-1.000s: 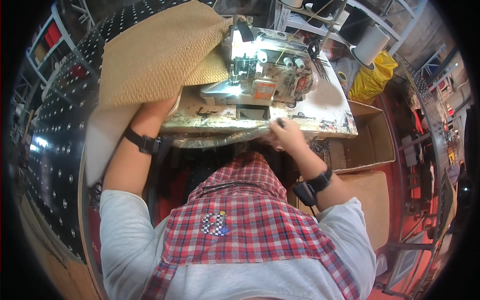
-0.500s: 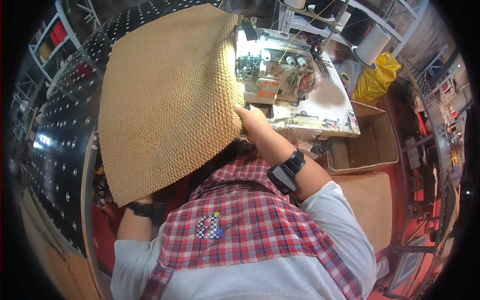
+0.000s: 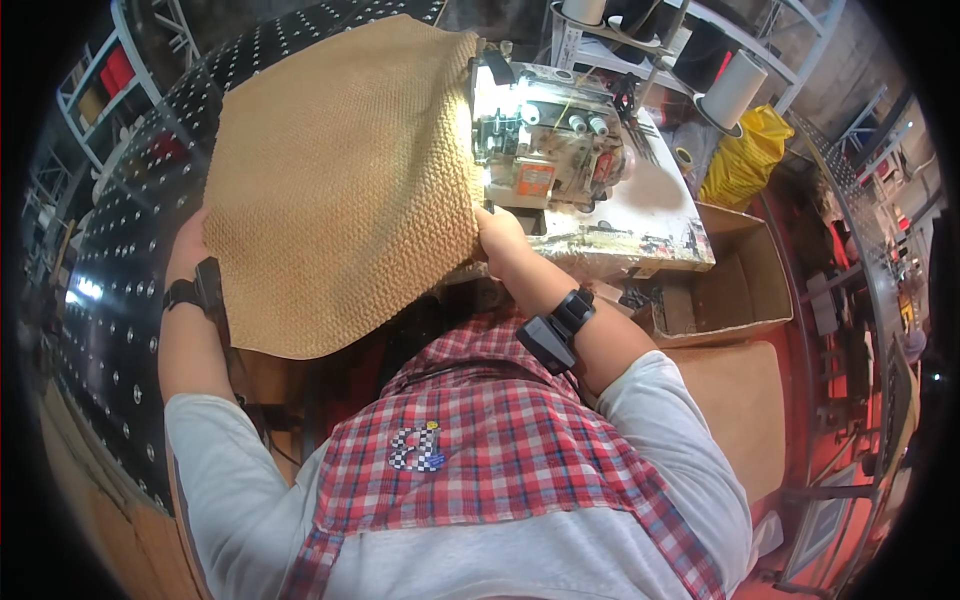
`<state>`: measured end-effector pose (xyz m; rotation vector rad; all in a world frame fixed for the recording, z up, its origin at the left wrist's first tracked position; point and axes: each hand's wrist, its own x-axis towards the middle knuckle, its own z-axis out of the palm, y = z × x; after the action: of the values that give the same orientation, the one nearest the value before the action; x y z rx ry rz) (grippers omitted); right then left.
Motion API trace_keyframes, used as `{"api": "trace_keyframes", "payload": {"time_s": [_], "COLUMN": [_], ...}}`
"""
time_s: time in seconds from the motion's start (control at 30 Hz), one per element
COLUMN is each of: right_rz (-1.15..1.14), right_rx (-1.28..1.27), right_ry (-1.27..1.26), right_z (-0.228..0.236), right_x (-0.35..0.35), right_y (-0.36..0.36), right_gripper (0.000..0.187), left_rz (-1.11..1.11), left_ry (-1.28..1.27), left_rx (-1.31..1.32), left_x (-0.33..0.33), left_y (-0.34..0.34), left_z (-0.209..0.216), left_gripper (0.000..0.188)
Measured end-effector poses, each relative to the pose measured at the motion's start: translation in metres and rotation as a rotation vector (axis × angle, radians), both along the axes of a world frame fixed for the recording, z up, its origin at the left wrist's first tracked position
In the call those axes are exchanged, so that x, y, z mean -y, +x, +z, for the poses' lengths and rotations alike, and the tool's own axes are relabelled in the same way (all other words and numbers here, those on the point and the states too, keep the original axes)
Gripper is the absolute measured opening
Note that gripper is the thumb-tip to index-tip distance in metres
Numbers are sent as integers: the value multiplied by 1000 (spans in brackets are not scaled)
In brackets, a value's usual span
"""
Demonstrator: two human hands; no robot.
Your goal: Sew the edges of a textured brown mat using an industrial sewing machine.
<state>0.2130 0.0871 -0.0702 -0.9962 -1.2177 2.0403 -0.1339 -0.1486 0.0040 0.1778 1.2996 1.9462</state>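
Note:
A large tan mat (image 3: 330,190) with a coarse woven texture spreads in front of me, its right edge running up to the lit head of an overlock sewing machine (image 3: 560,150). My right hand (image 3: 502,240) pinches the mat's right edge just below the machine's needle area. At the mat's left side, my left hand (image 3: 190,245) holds the edge, its fingers partly hidden by the mat. The near edge of the mat hangs in a curve over my lap.
A black table with studs (image 3: 110,290) lies to the left. Right of the machine's worn white table (image 3: 660,200) are a thread cone (image 3: 733,90), a yellow bag (image 3: 748,155) and an open cardboard box (image 3: 740,285). A tan flat piece (image 3: 730,410) lies below the box.
My left hand has moved up and outward from beneath the mat's lower left corner to its left edge. The mat's near edge has risen, while my right hand stays nearly in place.

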Motion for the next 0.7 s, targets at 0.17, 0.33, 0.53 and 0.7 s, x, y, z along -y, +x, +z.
{"api": "trace_keyframes", "payload": {"time_s": [0.17,0.33,0.53,0.7], "right_rz": [2,6,13,81], "right_rx": [46,-5,101,314], "right_ry": [45,106,284,411], "right_z": [-3,-13,-2,-3], "right_x": [0,-4,11,22], "right_y": [0,7,12,21], "right_gripper": [27,27,32,33], "left_rz": [198,318,247,63], "left_ry": [-91,11,192,246], "left_rx": [-92,-42,53,15], "left_x": [43,111,171,174], "left_y": [-10,81,185,190], "left_z": [-42,-76,-92,-94], "left_gripper": [30,44,55,62]}}
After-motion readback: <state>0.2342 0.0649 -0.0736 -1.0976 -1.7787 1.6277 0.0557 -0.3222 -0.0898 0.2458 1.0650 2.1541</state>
